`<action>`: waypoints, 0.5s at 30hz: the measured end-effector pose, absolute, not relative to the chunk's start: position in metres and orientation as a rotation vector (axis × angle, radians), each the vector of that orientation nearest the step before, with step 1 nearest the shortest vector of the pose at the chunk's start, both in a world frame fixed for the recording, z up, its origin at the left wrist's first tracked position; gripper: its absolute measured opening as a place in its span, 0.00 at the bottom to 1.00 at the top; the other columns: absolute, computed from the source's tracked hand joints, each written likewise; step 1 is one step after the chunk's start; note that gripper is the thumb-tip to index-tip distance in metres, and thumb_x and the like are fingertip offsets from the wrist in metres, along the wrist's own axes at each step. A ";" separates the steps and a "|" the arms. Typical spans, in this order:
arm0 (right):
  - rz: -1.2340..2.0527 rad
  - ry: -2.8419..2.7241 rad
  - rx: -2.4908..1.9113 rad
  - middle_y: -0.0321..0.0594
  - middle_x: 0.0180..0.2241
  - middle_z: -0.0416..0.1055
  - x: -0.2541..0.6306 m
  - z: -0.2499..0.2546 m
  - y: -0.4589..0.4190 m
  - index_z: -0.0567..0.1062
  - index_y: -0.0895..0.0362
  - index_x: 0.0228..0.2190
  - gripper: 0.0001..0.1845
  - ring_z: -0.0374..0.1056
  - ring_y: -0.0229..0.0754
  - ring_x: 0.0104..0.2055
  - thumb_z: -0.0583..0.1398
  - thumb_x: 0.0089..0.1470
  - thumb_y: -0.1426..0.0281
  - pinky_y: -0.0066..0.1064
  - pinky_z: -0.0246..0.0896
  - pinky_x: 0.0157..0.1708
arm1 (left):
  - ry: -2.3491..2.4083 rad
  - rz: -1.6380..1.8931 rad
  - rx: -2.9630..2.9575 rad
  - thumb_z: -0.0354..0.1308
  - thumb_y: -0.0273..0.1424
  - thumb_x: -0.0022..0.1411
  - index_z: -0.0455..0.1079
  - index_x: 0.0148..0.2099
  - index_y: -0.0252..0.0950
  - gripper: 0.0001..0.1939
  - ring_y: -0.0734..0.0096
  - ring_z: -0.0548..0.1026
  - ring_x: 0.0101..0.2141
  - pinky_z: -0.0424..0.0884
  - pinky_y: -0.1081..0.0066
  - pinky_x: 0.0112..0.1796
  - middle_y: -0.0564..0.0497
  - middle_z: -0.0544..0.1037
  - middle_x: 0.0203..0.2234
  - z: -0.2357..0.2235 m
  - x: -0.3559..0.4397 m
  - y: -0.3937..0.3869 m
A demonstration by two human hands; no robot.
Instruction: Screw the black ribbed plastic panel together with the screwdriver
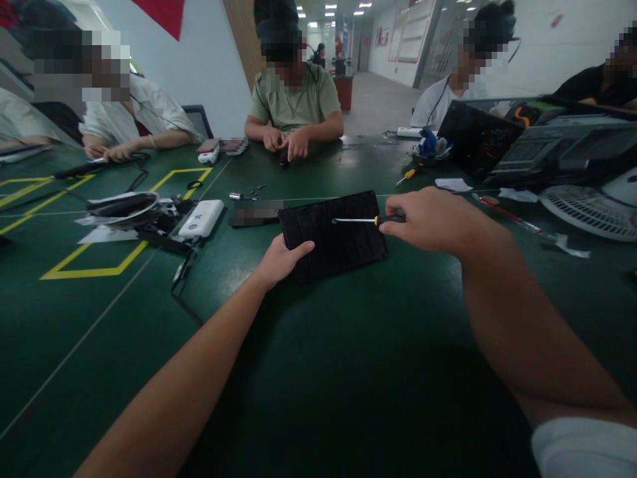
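Note:
A flat black rectangular panel (pixel 338 249) is tilted up above the green table, its left edge gripped by my left hand (pixel 279 262) with the thumb across the front. My right hand (pixel 435 219) is closed around the black-and-yellow handle of a screwdriver (pixel 354 220). The metal shaft points left across the panel, and its tip appears at the panel's upper middle; whether it touches a screw is too small to tell. Behind the panel's left side lies a dark flat piece (pixel 253 212), partly blurred out.
Left stand a white power bank (pixel 202 219) and a round coil of cables and parts (pixel 124 207). Small metal bits (pixel 243 196) lie behind the panel. A yellow screwdriver (pixel 407 177), a white fan grille (pixel 592 209) and a black computer case (pixel 562 146) are right. Several people sit opposite.

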State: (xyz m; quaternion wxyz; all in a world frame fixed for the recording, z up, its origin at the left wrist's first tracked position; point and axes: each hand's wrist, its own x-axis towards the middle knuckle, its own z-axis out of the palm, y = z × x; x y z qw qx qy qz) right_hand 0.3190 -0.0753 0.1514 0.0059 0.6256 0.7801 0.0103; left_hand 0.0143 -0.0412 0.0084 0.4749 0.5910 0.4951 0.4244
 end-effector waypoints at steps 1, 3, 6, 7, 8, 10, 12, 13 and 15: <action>0.032 2.437 1.961 0.49 0.43 0.84 0.319 0.151 -0.075 0.84 0.51 0.47 0.19 0.77 0.57 0.44 0.59 0.68 0.54 0.42 0.62 0.37 | 1.212 1.038 1.445 0.77 0.47 0.59 0.81 0.58 0.36 0.30 0.40 0.84 0.59 0.77 0.40 0.63 0.38 0.88 0.56 0.008 0.014 -0.041; 0.026 2.426 1.965 0.50 0.43 0.84 0.319 0.152 -0.075 0.85 0.51 0.48 0.20 0.78 0.58 0.44 0.59 0.68 0.53 0.42 0.63 0.38 | 1.218 1.033 1.448 0.77 0.47 0.58 0.81 0.58 0.37 0.30 0.40 0.84 0.59 0.77 0.40 0.63 0.39 0.88 0.57 0.008 0.014 -0.041; 0.023 2.424 1.962 0.51 0.44 0.85 0.319 0.152 -0.076 0.86 0.51 0.49 0.22 0.78 0.60 0.45 0.58 0.68 0.53 0.44 0.64 0.38 | 1.225 1.038 1.450 0.77 0.46 0.59 0.81 0.57 0.37 0.29 0.40 0.84 0.60 0.76 0.39 0.65 0.39 0.87 0.57 0.006 0.014 -0.039; 0.028 2.427 1.962 0.52 0.44 0.85 0.319 0.152 -0.076 0.86 0.51 0.49 0.22 0.78 0.60 0.45 0.58 0.68 0.53 0.45 0.64 0.38 | 1.223 1.042 1.448 0.77 0.45 0.59 0.81 0.57 0.37 0.29 0.41 0.84 0.60 0.75 0.39 0.65 0.39 0.87 0.58 0.006 0.014 -0.039; 0.032 2.429 1.960 0.52 0.44 0.85 0.319 0.152 -0.076 0.87 0.51 0.49 0.22 0.78 0.60 0.45 0.58 0.69 0.53 0.45 0.64 0.38 | 1.219 1.044 1.447 0.77 0.45 0.59 0.80 0.57 0.37 0.28 0.41 0.84 0.60 0.75 0.38 0.65 0.39 0.87 0.57 0.005 0.014 -0.039; 0.033 2.427 1.953 0.52 0.44 0.85 0.318 0.152 -0.076 0.87 0.51 0.49 0.23 0.79 0.61 0.45 0.58 0.69 0.53 0.45 0.65 0.38 | 1.215 1.042 1.452 0.76 0.44 0.59 0.80 0.57 0.36 0.28 0.41 0.84 0.59 0.76 0.39 0.65 0.39 0.87 0.57 0.005 0.014 -0.038; 0.039 2.427 1.951 0.53 0.44 0.85 0.318 0.152 -0.076 0.87 0.51 0.49 0.23 0.79 0.61 0.46 0.57 0.69 0.53 0.46 0.65 0.38 | 1.222 1.034 1.463 0.76 0.44 0.60 0.80 0.57 0.37 0.27 0.42 0.84 0.59 0.77 0.40 0.64 0.39 0.88 0.57 0.005 0.014 -0.039; 0.042 2.425 1.952 0.53 0.45 0.85 0.318 0.152 -0.077 0.87 0.51 0.49 0.23 0.79 0.61 0.46 0.57 0.69 0.53 0.46 0.66 0.39 | 1.227 1.030 1.468 0.75 0.44 0.61 0.80 0.57 0.37 0.27 0.42 0.84 0.59 0.78 0.40 0.63 0.39 0.88 0.57 0.005 0.014 -0.039; 0.047 2.421 1.956 0.52 0.45 0.85 0.317 0.152 -0.077 0.87 0.50 0.49 0.23 0.79 0.60 0.46 0.57 0.69 0.53 0.45 0.66 0.39 | 1.233 1.025 1.472 0.75 0.44 0.61 0.80 0.58 0.37 0.27 0.42 0.84 0.59 0.79 0.41 0.62 0.39 0.88 0.56 0.005 0.014 -0.039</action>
